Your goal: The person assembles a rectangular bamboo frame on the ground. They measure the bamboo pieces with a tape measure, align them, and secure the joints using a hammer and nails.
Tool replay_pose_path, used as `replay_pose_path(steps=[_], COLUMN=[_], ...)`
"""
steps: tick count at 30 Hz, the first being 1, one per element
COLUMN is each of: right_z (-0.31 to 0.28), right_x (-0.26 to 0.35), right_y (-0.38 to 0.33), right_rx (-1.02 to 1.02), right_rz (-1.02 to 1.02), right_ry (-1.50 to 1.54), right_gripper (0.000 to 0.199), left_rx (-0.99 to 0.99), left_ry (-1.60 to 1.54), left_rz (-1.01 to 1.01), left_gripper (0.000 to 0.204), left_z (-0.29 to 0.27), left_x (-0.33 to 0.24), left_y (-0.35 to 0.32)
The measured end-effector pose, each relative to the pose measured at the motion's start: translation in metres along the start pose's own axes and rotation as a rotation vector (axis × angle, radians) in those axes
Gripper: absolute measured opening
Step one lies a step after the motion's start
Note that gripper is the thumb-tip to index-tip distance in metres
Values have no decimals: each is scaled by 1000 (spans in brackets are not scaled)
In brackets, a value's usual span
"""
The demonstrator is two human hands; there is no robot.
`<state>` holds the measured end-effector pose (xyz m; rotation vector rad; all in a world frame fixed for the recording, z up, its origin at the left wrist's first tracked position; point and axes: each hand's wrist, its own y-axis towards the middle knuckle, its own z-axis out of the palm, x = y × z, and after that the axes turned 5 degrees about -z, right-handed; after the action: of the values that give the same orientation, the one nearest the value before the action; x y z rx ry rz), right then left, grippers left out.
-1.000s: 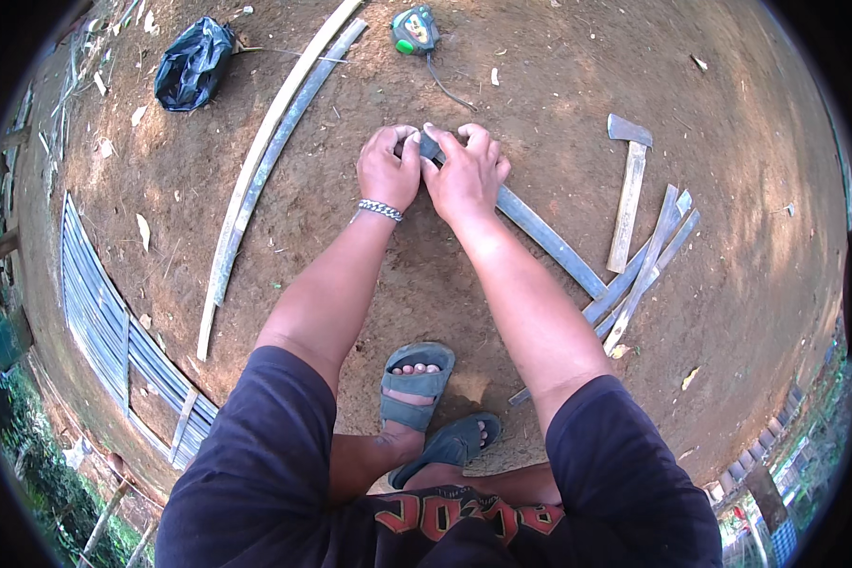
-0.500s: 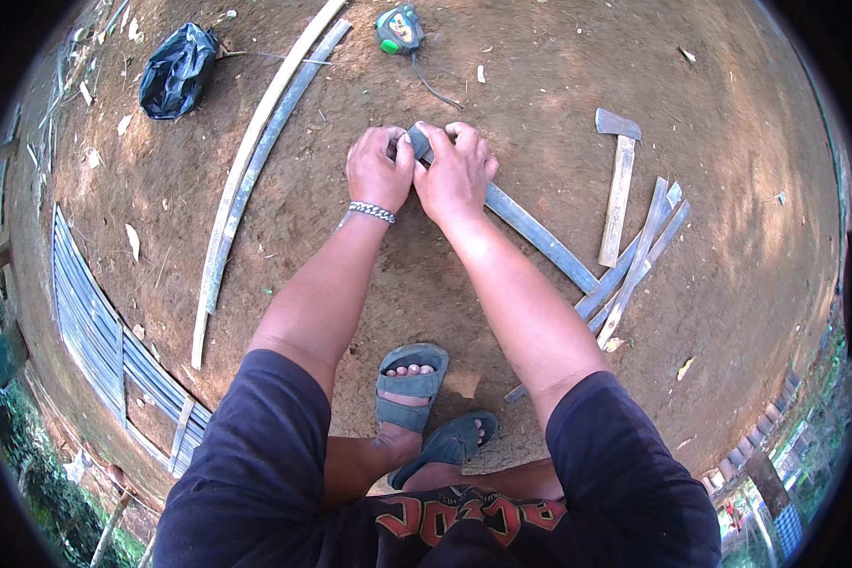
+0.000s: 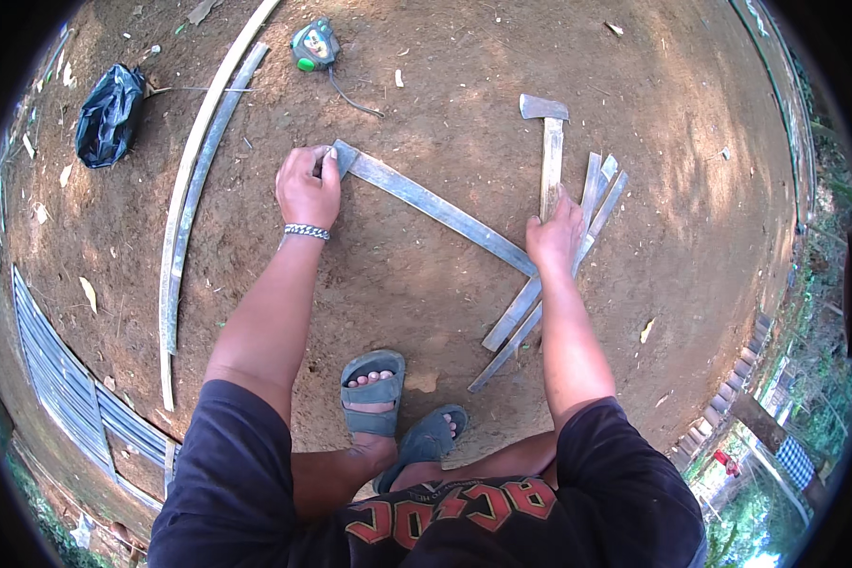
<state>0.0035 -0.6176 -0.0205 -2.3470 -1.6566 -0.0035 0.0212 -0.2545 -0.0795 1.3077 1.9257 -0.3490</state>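
My left hand [image 3: 310, 187], with a chain bracelet at its wrist, pinches the upper left end of a long flat grey strip [image 3: 435, 205]. A short darker piece [image 3: 346, 159] shows at that end, beside my fingers; whether it is separate I cannot tell. The strip slants down to the right, its far end at a pile of similar flat strips [image 3: 515, 312]. My right hand [image 3: 556, 235] is closed about the lower end of the wooden handle of a hatchet [image 3: 552, 151]. The hatchet lies on the dirt, its head pointing away from me.
A tape measure [image 3: 313, 44] with a cord lies at the far side. Left of it are a long pale strip [image 3: 199, 142], a grey strip [image 3: 191, 204] and a black plastic bag [image 3: 110, 117]. A slatted panel [image 3: 62, 364] lies at the left. My sandalled feet [image 3: 374, 390] are near.
My right hand has left the strip's end and moved right and nearer to the hatchet handle. The left hand stays at the strip's end. The view has shifted to the right.
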Motion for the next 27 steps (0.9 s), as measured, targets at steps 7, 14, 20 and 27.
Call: replay_pose_path(steps=[7, 14, 20, 27], right_z=[1, -28, -31, -30], right_x=[-12, 42, 108, 143], right_y=[22, -14, -69, -66], right_rx=[-47, 328, 512, 431], right_rz=[-103, 28, -372, -758], right_ry=[75, 884, 562, 315], right_gripper=[71, 46, 47, 53], left_rx=[15, -27, -37, -16], left_ry=[36, 21, 21, 44], left_rz=[21, 37, 21, -4], left_gripper=[8, 8, 9, 10], left_z=[-5, -9, -9, -11], left_x=[-3, 1, -5, -7], left_y=[1, -1, -2, -1])
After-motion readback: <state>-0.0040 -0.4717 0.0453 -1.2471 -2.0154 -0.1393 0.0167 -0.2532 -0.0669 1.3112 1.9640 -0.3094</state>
